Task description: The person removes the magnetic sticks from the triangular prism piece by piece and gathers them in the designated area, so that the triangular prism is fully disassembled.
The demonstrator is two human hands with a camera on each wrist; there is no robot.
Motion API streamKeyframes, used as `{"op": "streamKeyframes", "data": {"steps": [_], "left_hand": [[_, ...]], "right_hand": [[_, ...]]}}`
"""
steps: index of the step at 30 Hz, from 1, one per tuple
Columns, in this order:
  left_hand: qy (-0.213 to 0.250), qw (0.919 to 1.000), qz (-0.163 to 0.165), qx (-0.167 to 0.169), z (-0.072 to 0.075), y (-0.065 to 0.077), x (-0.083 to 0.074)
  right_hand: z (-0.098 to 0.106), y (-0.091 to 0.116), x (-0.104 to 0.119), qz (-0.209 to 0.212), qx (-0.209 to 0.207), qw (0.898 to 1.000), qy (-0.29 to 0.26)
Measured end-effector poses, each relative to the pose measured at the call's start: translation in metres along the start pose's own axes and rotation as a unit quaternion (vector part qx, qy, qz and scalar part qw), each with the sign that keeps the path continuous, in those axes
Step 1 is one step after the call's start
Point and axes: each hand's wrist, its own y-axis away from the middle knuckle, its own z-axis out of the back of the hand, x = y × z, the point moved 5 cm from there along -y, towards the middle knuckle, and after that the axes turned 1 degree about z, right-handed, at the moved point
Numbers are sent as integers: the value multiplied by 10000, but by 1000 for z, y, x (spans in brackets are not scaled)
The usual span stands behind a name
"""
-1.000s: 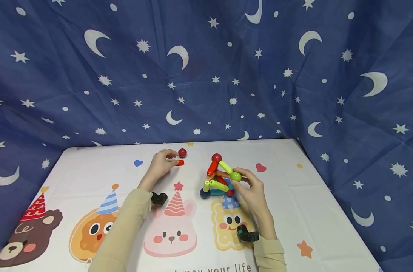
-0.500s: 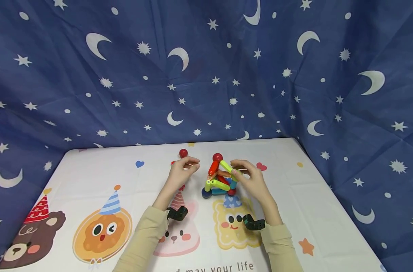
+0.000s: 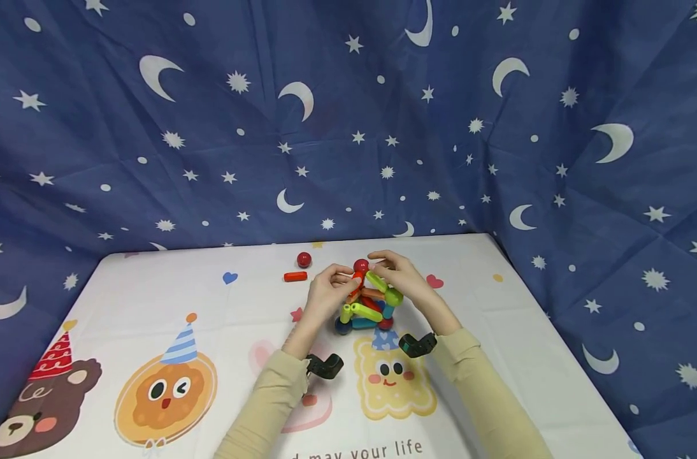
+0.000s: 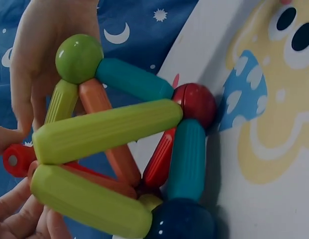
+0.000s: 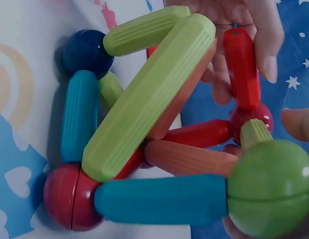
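A toy frame of coloured building rods and balls stands on the table in front of both hands. My left hand (image 3: 328,290) pinches the red rod (image 5: 242,69) that rises from the frame's far red ball (image 5: 251,119). The right hand (image 3: 402,274) is at that same ball's right side, its thumb (image 5: 298,124) a little apart from it. Nearer the right wrist camera are the green ball (image 5: 271,186), a blue rod (image 5: 161,199) and a long lime rod (image 5: 149,99). A dark blue ball (image 4: 181,219) forms a lower corner.
Behind and left of the frame lie a loose red rod (image 3: 295,276) and a loose red ball (image 3: 304,259). The white cloth (image 3: 497,382) has printed cartoon figures. A blue star-and-moon curtain (image 3: 348,127) hangs along the table's back edge.
My left hand has moved right, from beside the loose red rod to the frame's red rod. The right hand has left the green ball and moved up to the red ball.
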Motion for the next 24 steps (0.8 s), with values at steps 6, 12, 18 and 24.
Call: {"op": "streamKeyframes", "data": {"steps": [6, 12, 18, 24], "left_hand": [[528, 9985, 172, -28, -6, 1, 3], [524, 9984, -15, -191, -6, 1, 2], [673, 9972, -102, -306, -6, -1, 3], [626, 9977, -85, -250, -3, -3, 3]], "right_hand": [[-10, -10, -1, 38, 211, 9997, -138], [-14, -12, -1, 183, 234, 9991, -291], [-15, -14, -1, 218, 138, 9993, -279], [-14, -16, 0, 182, 134, 9993, -301]]}}
